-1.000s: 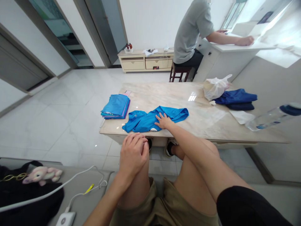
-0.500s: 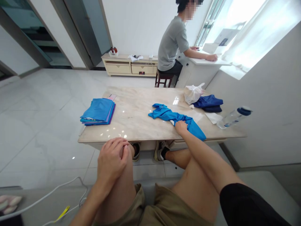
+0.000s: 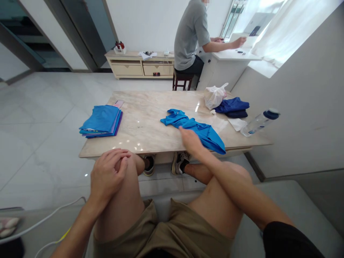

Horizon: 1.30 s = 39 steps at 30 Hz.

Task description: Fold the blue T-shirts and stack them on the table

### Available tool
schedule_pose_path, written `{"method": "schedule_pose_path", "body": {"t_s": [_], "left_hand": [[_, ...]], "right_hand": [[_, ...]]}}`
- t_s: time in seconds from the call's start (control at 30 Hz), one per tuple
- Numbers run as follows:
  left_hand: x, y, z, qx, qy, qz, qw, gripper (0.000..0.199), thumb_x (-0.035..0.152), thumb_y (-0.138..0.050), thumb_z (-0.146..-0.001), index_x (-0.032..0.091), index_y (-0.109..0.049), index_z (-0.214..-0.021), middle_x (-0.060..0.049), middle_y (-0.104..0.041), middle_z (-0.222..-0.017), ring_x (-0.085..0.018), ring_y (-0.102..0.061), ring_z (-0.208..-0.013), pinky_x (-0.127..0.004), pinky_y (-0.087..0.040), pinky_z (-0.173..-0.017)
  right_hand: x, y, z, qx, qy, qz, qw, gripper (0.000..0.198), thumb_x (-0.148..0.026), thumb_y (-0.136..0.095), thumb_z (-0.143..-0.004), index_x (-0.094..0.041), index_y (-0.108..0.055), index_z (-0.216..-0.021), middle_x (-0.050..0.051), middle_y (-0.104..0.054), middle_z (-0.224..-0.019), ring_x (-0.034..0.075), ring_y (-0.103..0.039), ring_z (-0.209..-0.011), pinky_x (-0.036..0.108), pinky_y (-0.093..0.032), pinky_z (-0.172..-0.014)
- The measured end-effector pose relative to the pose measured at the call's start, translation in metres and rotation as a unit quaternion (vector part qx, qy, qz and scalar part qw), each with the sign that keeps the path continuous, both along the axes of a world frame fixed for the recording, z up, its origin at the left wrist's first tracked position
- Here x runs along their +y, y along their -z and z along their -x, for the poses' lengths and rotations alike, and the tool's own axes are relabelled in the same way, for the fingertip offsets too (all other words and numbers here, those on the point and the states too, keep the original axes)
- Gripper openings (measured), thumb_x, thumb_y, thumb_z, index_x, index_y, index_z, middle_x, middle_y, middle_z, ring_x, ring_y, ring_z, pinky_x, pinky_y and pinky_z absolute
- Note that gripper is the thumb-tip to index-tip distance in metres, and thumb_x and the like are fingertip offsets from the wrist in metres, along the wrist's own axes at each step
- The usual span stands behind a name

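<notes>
Reaching over the desk (image 3: 150, 132), right hand (image 3: 191, 141) lies flat, fingers together, touching the blue shirt (image 3: 194, 129) at its near edge. Shirt's long axis runs far-left to near-right, crumpled. Left hand (image 3: 107, 175) rests loosely curled on the knee, well apart from it.

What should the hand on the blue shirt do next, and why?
Probably bring the left hand up from the knee to take the far end of the blue shirt. The shirt lies crumpled on the marble table, only the right hand rests on it, and a neat folded stack sits to the left, so spreading it flat likely needs both hands.
</notes>
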<state>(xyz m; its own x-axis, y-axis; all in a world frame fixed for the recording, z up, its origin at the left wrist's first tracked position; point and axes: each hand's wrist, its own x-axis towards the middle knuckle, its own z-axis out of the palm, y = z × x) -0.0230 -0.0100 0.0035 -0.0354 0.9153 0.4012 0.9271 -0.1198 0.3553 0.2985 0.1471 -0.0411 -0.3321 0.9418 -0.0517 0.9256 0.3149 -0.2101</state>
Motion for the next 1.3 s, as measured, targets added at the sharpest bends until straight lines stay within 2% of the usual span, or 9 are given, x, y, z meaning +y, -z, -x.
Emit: {"method": "schedule_pose_path", "body": {"t_s": [0.17, 0.47, 0.67, 0.7, 0.83, 0.9, 1.03, 1.17, 1.3], "left_hand": [[0.001, -0.001, -0.008, 0.021, -0.007, -0.001, 1.0, 0.036, 0.037, -0.049, -0.107, 0.024, -0.083, -0.106, -0.01, -0.085, -0.124, -0.033, -0.073, -0.129, -0.05, -0.054, -0.118], [0.034, -0.019, -0.012, 0.057, 0.011, 0.134, 0.989, 0.042, 0.05, -0.05, -0.103, 0.026, -0.084, -0.105, -0.009, -0.087, -0.115, -0.033, -0.076, -0.114, -0.044, -0.057, -0.103], [0.167, -0.003, -0.033, 0.136, 0.084, 0.355, 0.921, 0.047, 0.05, -0.053, -0.103, 0.021, -0.082, -0.124, -0.011, -0.085, -0.127, -0.029, -0.08, -0.113, -0.032, -0.057, -0.093], [0.188, 0.006, -0.04, 0.165, 0.082, 0.39, 0.902, 0.046, 0.049, -0.057, -0.101, 0.019, -0.081, -0.129, -0.012, -0.084, -0.132, -0.03, -0.079, -0.119, -0.032, -0.057, -0.096], [0.247, 0.044, -0.067, 0.174, 0.046, 0.403, 0.897, 0.056, 0.054, -0.066, -0.099, 0.013, -0.076, -0.136, -0.023, -0.079, -0.14, -0.039, -0.075, -0.132, -0.038, -0.059, -0.103], [0.26, 0.062, -0.077, 0.165, 0.036, 0.398, 0.902, 0.064, 0.063, -0.066, -0.099, 0.016, -0.071, -0.142, -0.023, -0.077, -0.144, -0.04, -0.074, -0.134, -0.04, -0.059, -0.103], [0.268, 0.09, -0.089, 0.142, 0.056, 0.393, 0.907, 0.078, 0.077, -0.071, -0.093, 0.021, -0.064, -0.147, -0.019, -0.075, -0.147, -0.039, -0.073, -0.135, -0.04, -0.059, -0.105], [0.27, 0.103, -0.095, 0.121, 0.103, 0.401, 0.902, 0.057, 0.055, -0.077, -0.095, 0.022, -0.069, -0.14, -0.015, -0.078, -0.138, -0.036, -0.074, -0.13, -0.039, -0.059, -0.104], [0.28, 0.102, -0.084, 0.092, 0.134, 0.427, 0.89, 0.031, 0.042, -0.082, -0.085, 0.024, -0.082, -0.11, -0.007, -0.084, -0.108, -0.031, -0.078, -0.111, -0.033, -0.058, -0.093]], "right_hand": [[-0.096, 0.033, 0.08, 0.073, -0.359, 0.088, 0.926, 0.058, -0.001, -0.047, -0.102, -0.011, -0.058, -0.158, 0.022, -0.08, -0.134, 0.032, -0.083, -0.11, 0.042, -0.066, -0.092], [-0.109, 0.026, 0.048, 0.096, -0.346, 0.212, 0.909, 0.066, 0.0, -0.055, -0.099, -0.015, -0.06, -0.163, 0.018, -0.08, -0.141, 0.031, -0.08, -0.123, 0.039, -0.064, -0.099], [-0.075, 0.005, 0.034, 0.157, -0.394, 0.52, 0.741, 0.045, -0.036, -0.073, -0.108, -0.016, -0.075, -0.148, 0.009, -0.086, -0.126, 0.026, -0.082, -0.116, 0.028, -0.061, -0.098], [-0.058, 0.002, 0.028, 0.16, -0.381, 0.506, 0.757, 0.042, -0.038, -0.072, -0.109, -0.017, -0.077, -0.145, 0.008, -0.086, -0.127, 0.026, -0.081, -0.116, 0.028, -0.061, -0.099], [0.026, 0.006, 0.001, 0.124, -0.201, 0.203, 0.95, 0.035, -0.025, -0.053, -0.115, -0.015, -0.078, -0.137, 0.014, -0.08, -0.14, 0.028, -0.076, -0.128, 0.034, -0.054, -0.113], [0.062, 0.02, -0.01, 0.073, -0.101, 0.099, 0.987, 0.04, -0.019, -0.046, -0.114, -0.01, -0.072, -0.143, 0.02, -0.075, -0.147, 0.031, -0.07, -0.138, 0.039, -0.05, -0.121], [0.094, 0.059, -0.025, 0.013, -0.053, 0.09, 0.994, 0.058, -0.024, -0.048, -0.113, -0.005, -0.05, -0.167, 0.027, -0.051, -0.173, 0.037, -0.049, -0.163, 0.049, -0.04, -0.134], [0.09, 0.085, -0.038, -0.079, -0.052, 0.186, 0.978, 0.09, -0.043, -0.062, -0.109, 0.002, -0.027, -0.178, 0.03, -0.026, -0.186, 0.042, -0.02, -0.176, 0.052, -0.027, -0.141], [0.082, 0.089, -0.054, -0.156, -0.063, 0.224, 0.96, 0.08, -0.056, -0.053, -0.112, 0.003, -0.054, -0.166, 0.034, -0.052, -0.17, 0.049, -0.04, -0.167, 0.06, -0.031, -0.138]]}}
